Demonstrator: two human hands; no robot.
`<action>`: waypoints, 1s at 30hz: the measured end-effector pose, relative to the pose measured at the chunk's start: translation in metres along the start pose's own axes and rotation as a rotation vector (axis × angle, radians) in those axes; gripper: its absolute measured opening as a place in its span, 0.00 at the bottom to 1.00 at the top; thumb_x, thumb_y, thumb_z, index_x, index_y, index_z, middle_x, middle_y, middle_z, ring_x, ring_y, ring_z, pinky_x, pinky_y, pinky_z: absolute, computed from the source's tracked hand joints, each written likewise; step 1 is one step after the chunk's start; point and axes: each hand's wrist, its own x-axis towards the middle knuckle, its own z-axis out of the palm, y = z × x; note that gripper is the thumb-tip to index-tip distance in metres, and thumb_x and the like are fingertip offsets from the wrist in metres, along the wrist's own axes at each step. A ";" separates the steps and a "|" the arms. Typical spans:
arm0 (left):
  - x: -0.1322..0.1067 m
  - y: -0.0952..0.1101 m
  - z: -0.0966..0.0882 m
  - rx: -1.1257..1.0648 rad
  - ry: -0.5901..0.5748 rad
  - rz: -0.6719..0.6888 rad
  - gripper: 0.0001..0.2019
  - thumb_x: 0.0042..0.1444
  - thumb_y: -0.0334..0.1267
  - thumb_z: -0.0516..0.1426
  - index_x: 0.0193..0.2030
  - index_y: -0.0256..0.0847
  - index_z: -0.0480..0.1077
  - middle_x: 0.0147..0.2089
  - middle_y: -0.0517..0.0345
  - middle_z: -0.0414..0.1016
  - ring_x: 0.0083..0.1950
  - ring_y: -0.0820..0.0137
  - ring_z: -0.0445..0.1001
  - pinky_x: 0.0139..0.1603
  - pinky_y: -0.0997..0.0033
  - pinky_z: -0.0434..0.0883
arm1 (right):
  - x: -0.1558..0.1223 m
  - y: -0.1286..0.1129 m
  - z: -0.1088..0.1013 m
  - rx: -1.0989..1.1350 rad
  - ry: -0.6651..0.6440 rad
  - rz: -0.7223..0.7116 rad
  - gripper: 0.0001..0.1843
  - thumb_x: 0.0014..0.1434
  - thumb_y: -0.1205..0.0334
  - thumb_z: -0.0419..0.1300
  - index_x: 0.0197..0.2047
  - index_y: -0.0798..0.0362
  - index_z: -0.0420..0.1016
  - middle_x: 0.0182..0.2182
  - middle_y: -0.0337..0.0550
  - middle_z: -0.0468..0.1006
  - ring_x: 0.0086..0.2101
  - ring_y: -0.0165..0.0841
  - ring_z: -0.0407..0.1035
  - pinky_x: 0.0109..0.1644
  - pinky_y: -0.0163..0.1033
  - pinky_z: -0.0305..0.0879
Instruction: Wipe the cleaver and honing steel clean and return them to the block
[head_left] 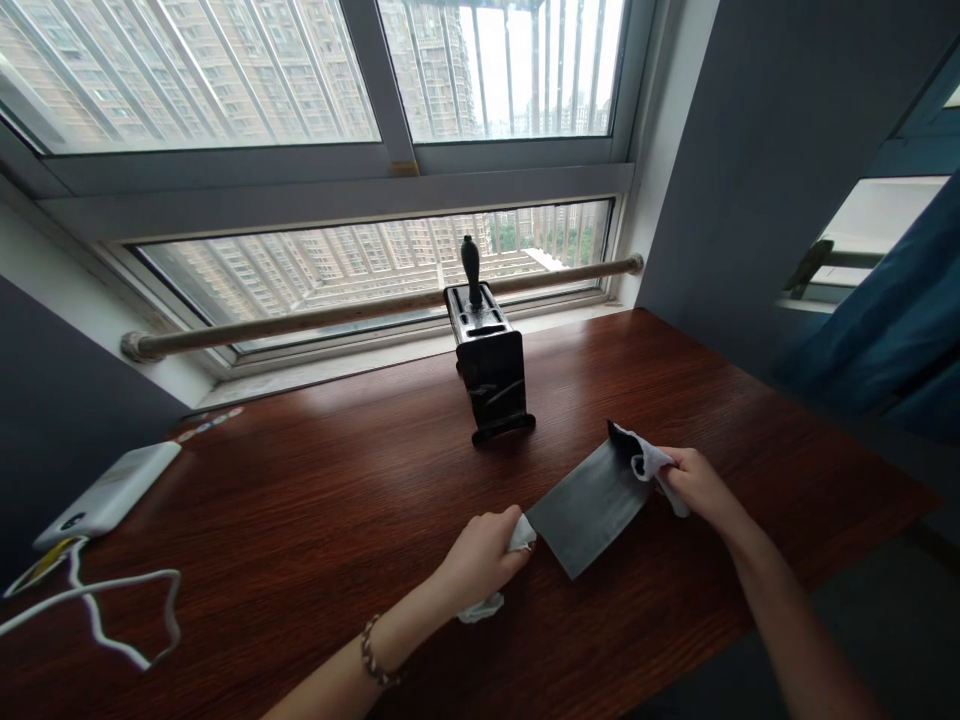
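Cleaver (592, 500) held low over a dark wooden surface (300, 520) under a wide window (225, 80).
A wooden rod (337, 312) lies along the sill. A black knife block (491, 370) (one dark handle (471, 265) in its slots) stands just behind the cleaver, with a white power bank (112, 490) and cable (112, 600) far left. The right hand (697, 485) has its fingers closed round the cleaver's cloth-wrapped handle end. The left hand (480, 555) has its fingers pinching a white cloth (519, 538) against the blade's near corner.

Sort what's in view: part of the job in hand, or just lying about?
In hand: cleaver; cloth in left hand at the blade edge; second cloth round its handle in right hand.
Lying about: knife block, power bank, cable, rod.
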 end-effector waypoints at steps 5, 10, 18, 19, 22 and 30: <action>0.007 -0.006 -0.003 -0.096 0.024 -0.074 0.08 0.55 0.42 0.49 0.32 0.40 0.62 0.32 0.58 0.72 0.33 0.70 0.70 0.31 0.74 0.59 | -0.011 0.018 -0.020 0.332 0.110 0.191 0.13 0.43 0.56 0.56 0.25 0.58 0.71 0.22 0.41 0.70 0.25 0.31 0.60 0.28 0.34 0.54; 0.009 -0.007 -0.003 -0.116 0.017 -0.081 0.09 0.55 0.43 0.50 0.31 0.39 0.63 0.32 0.59 0.72 0.33 0.70 0.69 0.32 0.75 0.60 | -0.024 0.029 -0.038 0.490 0.380 0.193 0.11 0.40 0.58 0.60 0.26 0.57 0.71 0.22 0.39 0.69 0.26 0.31 0.61 0.30 0.34 0.56; 0.002 0.001 0.005 0.026 0.034 -0.044 0.06 0.52 0.40 0.51 0.31 0.41 0.60 0.31 0.57 0.72 0.33 0.66 0.70 0.31 0.72 0.56 | -0.021 -0.040 -0.024 -0.107 0.411 -0.390 0.19 0.55 0.68 0.49 0.48 0.55 0.71 0.43 0.44 0.73 0.45 0.37 0.66 0.49 0.39 0.60; 0.001 0.001 0.006 0.040 0.034 -0.039 0.06 0.52 0.40 0.51 0.32 0.42 0.59 0.32 0.57 0.72 0.34 0.66 0.70 0.31 0.72 0.56 | -0.018 -0.049 -0.017 -0.191 0.396 -0.481 0.22 0.54 0.71 0.47 0.50 0.55 0.70 0.45 0.44 0.72 0.46 0.37 0.64 0.51 0.39 0.59; -0.001 0.000 0.007 0.068 0.033 -0.028 0.06 0.53 0.41 0.50 0.32 0.42 0.59 0.32 0.56 0.72 0.34 0.65 0.71 0.31 0.72 0.56 | -0.005 -0.061 0.008 -0.418 0.320 -0.575 0.28 0.51 0.76 0.43 0.54 0.61 0.68 0.50 0.48 0.69 0.50 0.38 0.59 0.57 0.41 0.55; -0.001 -0.001 0.007 0.100 0.033 -0.029 0.06 0.53 0.41 0.51 0.33 0.42 0.59 0.33 0.56 0.73 0.35 0.64 0.72 0.31 0.72 0.57 | 0.023 -0.034 0.029 -0.386 0.113 -0.332 0.30 0.48 0.77 0.43 0.53 0.59 0.69 0.48 0.47 0.71 0.49 0.37 0.63 0.55 0.39 0.58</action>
